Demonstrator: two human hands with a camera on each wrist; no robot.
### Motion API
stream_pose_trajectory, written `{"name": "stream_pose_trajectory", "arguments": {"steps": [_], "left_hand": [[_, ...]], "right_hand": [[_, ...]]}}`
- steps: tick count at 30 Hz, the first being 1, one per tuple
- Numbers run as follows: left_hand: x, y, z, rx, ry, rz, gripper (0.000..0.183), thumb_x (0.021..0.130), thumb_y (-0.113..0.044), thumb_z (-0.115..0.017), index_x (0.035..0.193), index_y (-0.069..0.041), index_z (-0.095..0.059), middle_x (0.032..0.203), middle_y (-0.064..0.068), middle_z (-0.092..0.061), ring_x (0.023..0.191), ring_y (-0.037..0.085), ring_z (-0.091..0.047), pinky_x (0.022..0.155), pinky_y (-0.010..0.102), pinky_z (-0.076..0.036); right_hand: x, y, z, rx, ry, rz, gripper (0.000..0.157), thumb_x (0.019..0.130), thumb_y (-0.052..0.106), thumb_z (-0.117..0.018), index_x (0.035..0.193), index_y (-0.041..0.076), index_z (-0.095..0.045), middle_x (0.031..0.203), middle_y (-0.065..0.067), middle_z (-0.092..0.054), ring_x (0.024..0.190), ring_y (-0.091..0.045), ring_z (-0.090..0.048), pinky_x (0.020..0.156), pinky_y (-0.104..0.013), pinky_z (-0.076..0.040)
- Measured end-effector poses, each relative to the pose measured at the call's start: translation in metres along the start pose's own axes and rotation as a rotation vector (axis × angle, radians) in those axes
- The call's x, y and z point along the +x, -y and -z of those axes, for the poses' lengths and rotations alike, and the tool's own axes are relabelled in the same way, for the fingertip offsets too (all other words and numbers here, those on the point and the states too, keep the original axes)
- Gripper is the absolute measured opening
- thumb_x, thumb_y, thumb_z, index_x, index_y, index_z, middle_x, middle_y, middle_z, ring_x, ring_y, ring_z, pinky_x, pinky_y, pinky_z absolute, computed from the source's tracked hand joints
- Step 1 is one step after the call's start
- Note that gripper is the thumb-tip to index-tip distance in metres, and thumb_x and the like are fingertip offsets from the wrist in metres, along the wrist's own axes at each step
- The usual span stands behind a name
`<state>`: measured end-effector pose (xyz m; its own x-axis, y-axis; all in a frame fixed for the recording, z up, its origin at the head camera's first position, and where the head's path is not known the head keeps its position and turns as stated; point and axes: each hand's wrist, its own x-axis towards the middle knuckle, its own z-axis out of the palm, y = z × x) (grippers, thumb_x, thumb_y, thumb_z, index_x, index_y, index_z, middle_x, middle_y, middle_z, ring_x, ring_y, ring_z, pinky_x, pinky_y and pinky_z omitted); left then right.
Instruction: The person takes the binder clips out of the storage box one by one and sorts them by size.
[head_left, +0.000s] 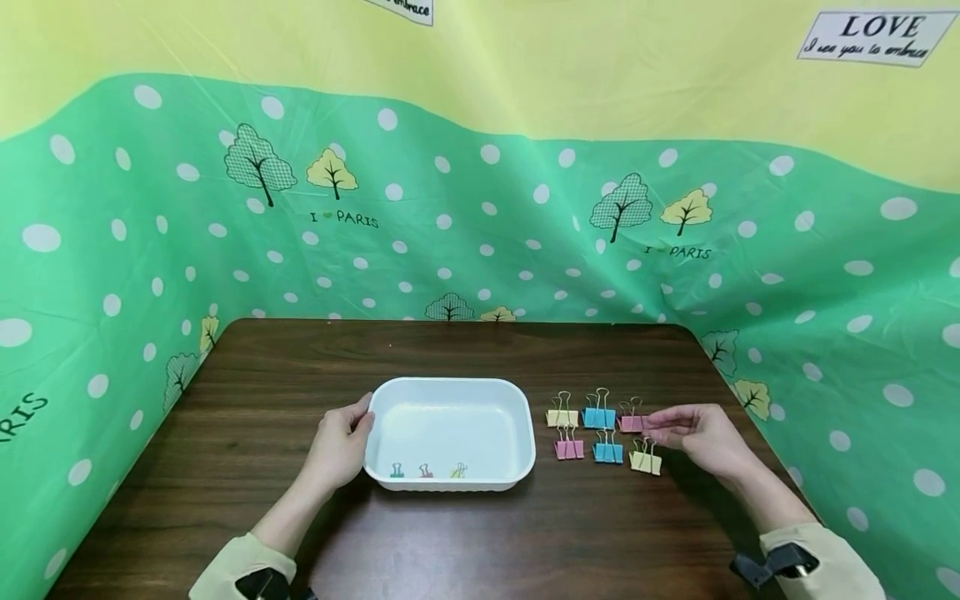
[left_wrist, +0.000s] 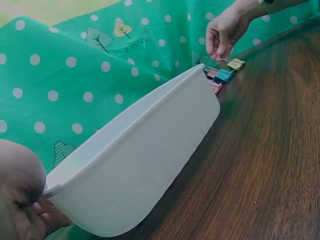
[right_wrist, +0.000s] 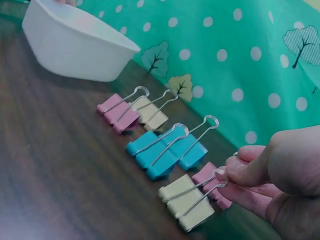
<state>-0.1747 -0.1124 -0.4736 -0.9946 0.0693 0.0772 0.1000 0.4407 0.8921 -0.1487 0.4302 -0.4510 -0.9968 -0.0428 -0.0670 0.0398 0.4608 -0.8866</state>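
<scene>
My left hand (head_left: 341, 442) grips the left end of a white plastic tray (head_left: 450, 483), thumb at the rim and fingers beneath it outside. My right hand (head_left: 701, 437) is at the right end of two rows of binder clips. Its thumb and forefinger pinch the wire handle of the front yellow binder clip (right_wrist: 187, 202). A pink binder clip (right_wrist: 216, 190) lies just behind, partly covered by the fingers. To the left are two blue binder clips (head_left: 607, 452), another pink one (head_left: 569, 450) and another yellow one (head_left: 562, 418).
Inside the tray, near its front wall, show three small clips: a blue one (head_left: 397, 471), a pink one (head_left: 426, 471) and a yellow one (head_left: 458, 471). Everything stands on a dark wooden table (head_left: 600, 533). A green and yellow printed cloth (head_left: 480, 225) hangs around its back and sides.
</scene>
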Motion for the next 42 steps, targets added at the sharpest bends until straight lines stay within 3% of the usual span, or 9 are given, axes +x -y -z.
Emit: {"name": "stream_pose_trajectory", "arguments": {"steps": [7, 12, 14, 17, 21, 32, 42], "left_hand": [[-0.002, -0.001, 0.001, 0.002, -0.013, -0.012, 0.042, 0.109, -0.004, -0.054, 0.148, 0.011, -0.052, 0.151, 0.024, -0.053, 0.136, 0.031, -0.051, 0.1, 0.044, -0.054], [-0.002, -0.002, 0.0, -0.002, -0.012, -0.014, 0.042, 0.109, -0.004, -0.054, 0.148, 0.011, -0.051, 0.152, 0.024, -0.052, 0.136, 0.031, -0.051, 0.1, 0.045, -0.054], [-0.002, -0.001, -0.001, -0.005, -0.013, -0.019, 0.042, 0.109, -0.004, -0.053, 0.148, 0.012, -0.051, 0.152, 0.024, -0.052, 0.137, 0.032, -0.05, 0.101, 0.046, -0.053], [-0.002, -0.001, -0.001, -0.009, -0.013, -0.019, 0.042, 0.109, -0.004, -0.053, 0.148, 0.012, -0.051, 0.152, 0.024, -0.052, 0.138, 0.033, -0.049, 0.102, 0.047, -0.051], [-0.002, -0.001, -0.002, -0.009, -0.016, -0.018, 0.041, 0.109, -0.004, -0.053, 0.147, 0.012, -0.051, 0.152, 0.024, -0.052, 0.139, 0.033, -0.049, 0.104, 0.048, -0.05], [-0.001, 0.0, 0.0, -0.008, -0.017, -0.018, 0.041, 0.109, -0.003, -0.054, 0.147, 0.013, -0.051, 0.151, 0.025, -0.052, 0.139, 0.033, -0.049, 0.104, 0.048, -0.05], [0.001, 0.002, -0.002, 0.009, -0.035, -0.049, 0.041, 0.107, -0.001, -0.055, 0.145, 0.013, -0.054, 0.148, 0.025, -0.055, 0.132, 0.031, -0.055, 0.099, 0.044, -0.054]], "right_hand": [[0.01, 0.031, -0.001, 0.007, -0.022, 0.085, 0.027, 0.095, -0.006, -0.075, 0.12, -0.016, -0.07, 0.114, -0.028, -0.074, 0.099, -0.023, -0.077, 0.083, -0.03, -0.061], [0.016, 0.064, -0.023, 0.052, 0.013, 0.12, 0.028, 0.094, -0.003, -0.077, 0.119, -0.014, -0.071, 0.114, -0.025, -0.075, 0.102, -0.027, -0.076, 0.081, -0.032, -0.062], [0.018, 0.077, -0.036, 0.071, 0.031, 0.12, 0.028, 0.094, 0.0, -0.079, 0.118, -0.013, -0.072, 0.113, -0.024, -0.076, 0.101, -0.027, -0.076, 0.072, -0.029, -0.062], [0.022, 0.094, -0.06, 0.103, 0.063, 0.147, 0.027, 0.093, 0.0, -0.08, 0.117, -0.012, -0.073, 0.111, -0.023, -0.076, 0.102, -0.031, -0.076, 0.071, -0.028, -0.062], [0.028, 0.111, -0.096, 0.124, 0.115, 0.191, 0.024, 0.092, -0.002, -0.081, 0.113, -0.01, -0.075, 0.108, -0.02, -0.077, 0.103, -0.038, -0.075, 0.083, -0.032, -0.062], [0.049, 0.145, -0.195, 0.179, 0.326, 0.222, 0.019, 0.09, -0.009, -0.078, 0.109, -0.008, -0.077, 0.103, -0.016, -0.078, 0.101, -0.038, -0.075, 0.086, -0.035, -0.062], [0.062, 0.155, -0.273, 0.085, 0.452, 0.243, 0.012, 0.086, -0.009, -0.082, 0.098, -0.007, -0.079, 0.092, -0.015, -0.079, 0.085, -0.021, -0.077, 0.076, -0.026, -0.06]]}}
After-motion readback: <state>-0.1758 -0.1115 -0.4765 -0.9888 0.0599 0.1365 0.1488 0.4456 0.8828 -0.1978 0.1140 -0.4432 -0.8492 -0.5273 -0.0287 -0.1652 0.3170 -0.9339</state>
